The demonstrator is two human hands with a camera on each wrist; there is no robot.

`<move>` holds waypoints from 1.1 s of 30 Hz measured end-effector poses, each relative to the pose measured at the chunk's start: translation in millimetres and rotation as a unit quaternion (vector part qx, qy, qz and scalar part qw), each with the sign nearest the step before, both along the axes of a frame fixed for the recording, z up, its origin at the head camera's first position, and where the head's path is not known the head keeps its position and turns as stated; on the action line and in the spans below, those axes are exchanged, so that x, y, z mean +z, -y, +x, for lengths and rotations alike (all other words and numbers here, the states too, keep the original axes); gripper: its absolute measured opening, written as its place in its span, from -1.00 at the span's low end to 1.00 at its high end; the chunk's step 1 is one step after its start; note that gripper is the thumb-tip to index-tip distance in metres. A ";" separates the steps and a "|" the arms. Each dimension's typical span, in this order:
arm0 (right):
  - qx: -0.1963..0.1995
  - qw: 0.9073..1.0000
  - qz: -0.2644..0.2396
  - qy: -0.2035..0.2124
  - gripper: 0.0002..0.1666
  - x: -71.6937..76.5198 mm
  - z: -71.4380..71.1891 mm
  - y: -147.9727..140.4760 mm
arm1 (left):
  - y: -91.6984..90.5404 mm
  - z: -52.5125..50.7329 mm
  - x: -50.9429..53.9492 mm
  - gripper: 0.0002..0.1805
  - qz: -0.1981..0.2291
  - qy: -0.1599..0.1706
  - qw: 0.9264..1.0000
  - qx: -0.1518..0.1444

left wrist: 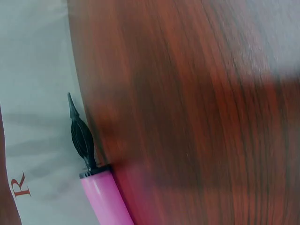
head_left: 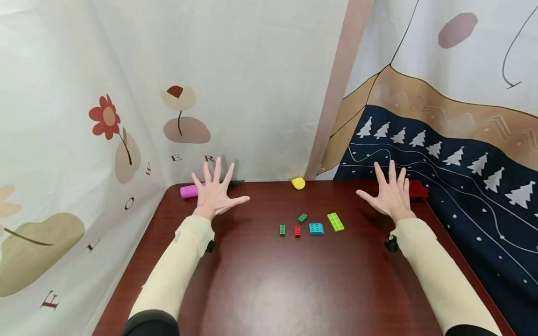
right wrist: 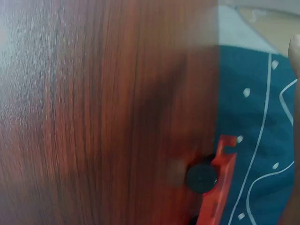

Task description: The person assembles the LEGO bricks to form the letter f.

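Fingers spread wide, my left hand point(head_left: 214, 196) hovers over the back left of the table and holds nothing. Nearest to it lies a pink hand pump point(head_left: 189, 192) with a black tapered nozzle point(left wrist: 82, 138), partly hidden behind the hand in the head view. My right hand point(head_left: 392, 196) is likewise spread and bare at the back right, in front of a red toy point(head_left: 418, 189) with a black wheel point(right wrist: 202, 177). Between the hands lie a green brick point(head_left: 282, 230), a second green brick point(head_left: 302, 218), a red brick point(head_left: 297, 231), a blue brick point(head_left: 316, 228) and a lime brick point(head_left: 336, 222).
A small yellow object point(head_left: 298, 183) stands at the back edge of the dark red-brown wooden table point(head_left: 269, 284). Printed cloth point(head_left: 260, 93) hangs behind the table and along its left side; a navy cloth with white trees point(head_left: 458, 196) hangs at the right.
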State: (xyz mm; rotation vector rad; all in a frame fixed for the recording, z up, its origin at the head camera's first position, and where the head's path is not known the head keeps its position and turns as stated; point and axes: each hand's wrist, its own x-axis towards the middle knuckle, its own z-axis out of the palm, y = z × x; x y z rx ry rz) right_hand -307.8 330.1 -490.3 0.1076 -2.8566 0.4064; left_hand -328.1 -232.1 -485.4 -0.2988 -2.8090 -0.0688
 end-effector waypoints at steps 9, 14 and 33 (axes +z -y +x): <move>0.035 0.997 -0.062 0.014 0.26 4.8 19.7 26.3 | -18.1 14.4 -6.2 0.35 0.065 0.027 0.997 -0.021; 0.063 0.992 -0.100 0.034 0.22 0.5 34.1 49.2 | -30.7 23.2 -9.3 0.32 0.097 0.041 0.994 -0.037; 0.254 0.947 -0.186 0.068 0.03 -26.6 82.1 144.9 | -64.8 48.9 -24.6 0.28 0.173 0.083 0.976 -0.105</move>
